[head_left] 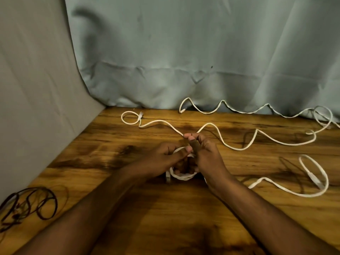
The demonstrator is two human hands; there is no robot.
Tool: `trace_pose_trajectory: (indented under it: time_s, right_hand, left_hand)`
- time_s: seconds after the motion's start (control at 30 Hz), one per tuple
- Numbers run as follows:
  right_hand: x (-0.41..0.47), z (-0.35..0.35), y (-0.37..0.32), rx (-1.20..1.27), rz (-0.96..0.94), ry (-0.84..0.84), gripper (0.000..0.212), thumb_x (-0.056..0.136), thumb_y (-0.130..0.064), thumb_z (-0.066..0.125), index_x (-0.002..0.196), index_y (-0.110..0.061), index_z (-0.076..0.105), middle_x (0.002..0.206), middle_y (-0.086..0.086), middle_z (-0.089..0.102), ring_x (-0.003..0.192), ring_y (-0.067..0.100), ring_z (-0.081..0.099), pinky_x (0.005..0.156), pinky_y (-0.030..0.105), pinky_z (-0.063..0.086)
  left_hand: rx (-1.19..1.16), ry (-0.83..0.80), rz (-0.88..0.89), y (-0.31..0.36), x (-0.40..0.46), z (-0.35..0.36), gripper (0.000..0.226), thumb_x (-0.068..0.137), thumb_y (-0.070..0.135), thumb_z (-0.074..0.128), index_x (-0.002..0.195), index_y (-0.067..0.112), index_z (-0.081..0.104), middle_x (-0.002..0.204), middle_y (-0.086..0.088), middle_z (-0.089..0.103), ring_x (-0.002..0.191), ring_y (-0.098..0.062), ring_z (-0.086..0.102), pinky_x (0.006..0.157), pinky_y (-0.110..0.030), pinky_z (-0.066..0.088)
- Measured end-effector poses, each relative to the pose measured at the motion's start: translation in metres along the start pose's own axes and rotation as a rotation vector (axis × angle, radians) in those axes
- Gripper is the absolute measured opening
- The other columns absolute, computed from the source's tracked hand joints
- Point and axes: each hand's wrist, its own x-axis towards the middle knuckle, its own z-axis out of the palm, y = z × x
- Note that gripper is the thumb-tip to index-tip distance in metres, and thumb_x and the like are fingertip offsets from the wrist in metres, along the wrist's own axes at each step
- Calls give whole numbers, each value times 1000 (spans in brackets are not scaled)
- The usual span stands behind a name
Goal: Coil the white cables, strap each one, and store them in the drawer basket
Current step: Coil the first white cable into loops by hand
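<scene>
Both hands, left hand (170,155) and right hand (206,153), grip a half-wound white cable (181,174); its loose tail (158,123) trails toward ten o'clock across the surface (128,208), nearer the left.

Coiled cable (181,174) lies mid-table (128,208), loose cables (266,138) behind and right, cord tangle (31,205) left.

A wooden table (114,153) with dark stained patches. A tangle of dark cord (31,205) lies at its near left edge. A pale blue-grey curtain (184,52) hangs behind, beside a grey wall (33,89).
</scene>
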Motion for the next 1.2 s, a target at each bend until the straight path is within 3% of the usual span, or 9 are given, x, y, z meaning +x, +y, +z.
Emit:
trace_pose_trajectory:
  time_s: [0.03,0.1,0.23,0.43,0.53,0.67,0.87,1.07,1.2]
  right_hand:
    - [1,1,0,3,-5,-27,19,109,-23,49,105,-21,68,81,2,72,59,6,67,48,21,50]
    - [3,3,1,7,-10,-80,20,108,-21,50,104,-20,70,86,2,77,75,9,73,63,25,57]
    - [3,2,2,-113,-89,-163,20,108,-14,51,113,-18,69,106,0,77,100,12,74,87,27,58]
    - [-4,-4,-4,-524,-250,-279,36,103,-20,62,131,-42,61,124,-21,69,113,-4,64,97,24,53]
    - [-6,-9,-11,-699,-304,-339,44,103,-18,62,136,-47,56,125,-27,66,114,-12,60,97,16,48]
    - [-7,-14,-14,-874,-326,-398,46,105,-19,56,145,-42,54,135,-18,67,123,3,61,106,37,51]
    - [-7,-15,-14,-1036,-430,-462,46,104,-16,53,144,-39,57,127,-19,66,113,5,62,97,38,53]
    - [-8,-19,-14,-1135,-511,-399,39,105,-25,55,140,-44,57,131,-19,68,112,4,63,91,32,54]
    - [-9,-15,-11,-1066,-544,-422,26,105,-26,52,123,-43,59,100,-22,67,87,-2,59,71,25,44]
  left_hand:
    - [23,23,15,2,-1,-2,29,105,27,44,93,13,66,58,11,67,51,0,59,47,-13,44]
    - [21,96,33,3,-1,-7,24,104,25,47,96,15,67,59,10,69,47,3,60,41,-8,40]
    - [72,288,74,-7,3,-20,22,101,24,56,90,14,71,55,15,64,49,6,57,46,-8,40]
    - [13,384,40,-19,8,-35,28,98,32,60,78,16,71,58,6,64,50,-3,54,52,-18,43]
    - [-21,516,14,-18,8,-43,31,100,32,59,76,13,67,47,11,54,40,0,46,38,-13,33]
    - [-108,705,42,-23,10,-62,35,99,35,59,68,18,61,49,3,45,39,-7,36,35,-16,24]
    - [-295,944,54,-32,13,-86,28,100,30,60,74,18,62,45,10,48,40,-4,39,40,-19,31]
    - [-227,869,113,-25,11,-71,29,100,29,59,75,17,64,47,11,55,43,-2,47,42,-18,39]
    - [-134,752,93,-17,11,-51,34,102,27,56,71,16,60,46,12,57,43,2,50,43,-13,38]
